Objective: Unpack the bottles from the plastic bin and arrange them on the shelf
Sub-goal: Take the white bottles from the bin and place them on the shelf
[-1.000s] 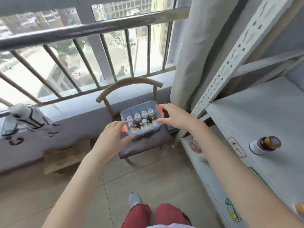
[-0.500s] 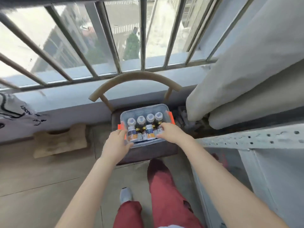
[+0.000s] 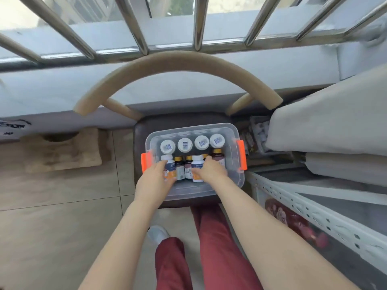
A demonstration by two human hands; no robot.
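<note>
A clear plastic bin (image 3: 236, 181) with orange latches sits on a dark chair seat (image 3: 140, 130). Several white-capped bottles (image 3: 185, 144) stand in its back row. In front lie white bottles and dark bottles with gold caps (image 3: 179, 167). My left hand (image 3: 155, 180) reaches into the bin's left side and grips the left white bottle (image 3: 168, 162). My right hand (image 3: 212, 170) curls around another white bottle (image 3: 197, 164), beside a brown bottle (image 3: 217, 156). The white metal shelf (image 3: 314, 215) stands at the right.
The chair's curved wooden backrest (image 3: 178, 64) arches behind the bin, below window bars (image 3: 134, 24). A grey curtain (image 3: 335, 122) bunches at the right above the shelf. A wooden block (image 3: 60, 152) lies on the tiled floor at left. My red-trousered legs (image 3: 219, 248) are below.
I have stepped closer to the chair and look more steeply down. Both hands moved from the bin's sides into it and now lie on the front-row bottles.
</note>
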